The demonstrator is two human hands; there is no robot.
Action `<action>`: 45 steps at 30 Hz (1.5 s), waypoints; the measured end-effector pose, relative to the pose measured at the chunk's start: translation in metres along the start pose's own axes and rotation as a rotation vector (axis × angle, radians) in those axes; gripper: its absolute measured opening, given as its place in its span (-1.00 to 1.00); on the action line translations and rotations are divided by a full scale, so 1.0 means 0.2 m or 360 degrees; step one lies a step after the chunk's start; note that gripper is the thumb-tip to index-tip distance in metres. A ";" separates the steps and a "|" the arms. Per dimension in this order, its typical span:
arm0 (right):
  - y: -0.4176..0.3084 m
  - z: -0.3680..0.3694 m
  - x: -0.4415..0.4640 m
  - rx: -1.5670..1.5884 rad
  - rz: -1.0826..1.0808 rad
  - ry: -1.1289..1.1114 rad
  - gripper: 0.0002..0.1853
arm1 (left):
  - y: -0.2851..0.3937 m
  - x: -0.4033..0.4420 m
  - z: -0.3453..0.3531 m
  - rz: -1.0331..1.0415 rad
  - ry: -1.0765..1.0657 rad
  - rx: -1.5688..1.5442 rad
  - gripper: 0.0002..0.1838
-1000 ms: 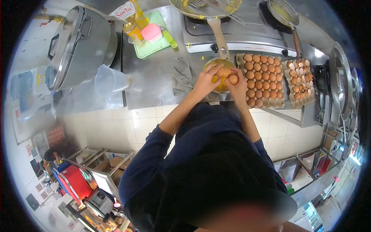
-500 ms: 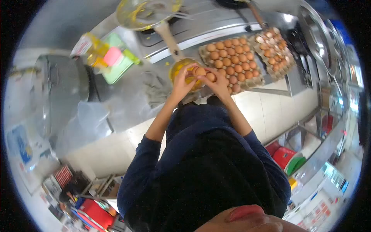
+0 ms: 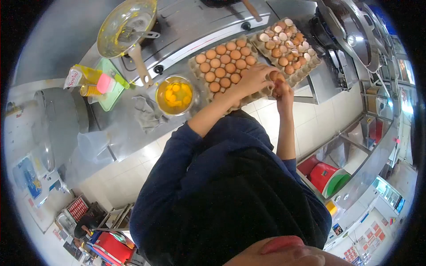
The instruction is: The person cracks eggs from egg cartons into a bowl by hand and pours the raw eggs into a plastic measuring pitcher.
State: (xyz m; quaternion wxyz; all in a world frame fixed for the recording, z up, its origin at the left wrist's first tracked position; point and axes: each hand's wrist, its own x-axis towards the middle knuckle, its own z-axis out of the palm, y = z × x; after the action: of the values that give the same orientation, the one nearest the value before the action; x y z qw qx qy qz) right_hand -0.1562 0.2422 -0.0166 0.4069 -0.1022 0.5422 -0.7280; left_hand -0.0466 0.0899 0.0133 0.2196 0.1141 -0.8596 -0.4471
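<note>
The left hand (image 3: 258, 80) reaches across the near right corner of the whole-egg tray (image 3: 194, 66), fingers bent; I can't tell whether it grips anything. Beside it, the right hand (image 3: 284, 92) grasps what looks like a brown shell (image 3: 279, 78), close to the near left corner of the shell tray (image 3: 260, 48). The bowl (image 3: 158, 94), holding yolks (image 3: 178, 94), stands near the desk's (image 3: 124, 119) front edge, left of both trays. To my eye, a light grip serves best: keep forearms high over the eggs (image 3: 230, 68), lower shells rather than drop them, and let nothing drip onto the desk.
</note>
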 end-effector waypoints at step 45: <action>-0.19 0.30 0.26 -0.0584 0.0355 -0.0905 -0.69 | 0.02 -0.75 0.16 -0.0818 0.0401 0.0510 -0.55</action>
State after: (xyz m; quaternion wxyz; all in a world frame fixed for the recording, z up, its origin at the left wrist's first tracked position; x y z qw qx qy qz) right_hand -0.1724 0.1665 0.0244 0.5934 -0.3123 0.5369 -0.5120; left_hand 0.0705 0.1745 -0.0401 0.1834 0.4149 -0.8281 -0.3292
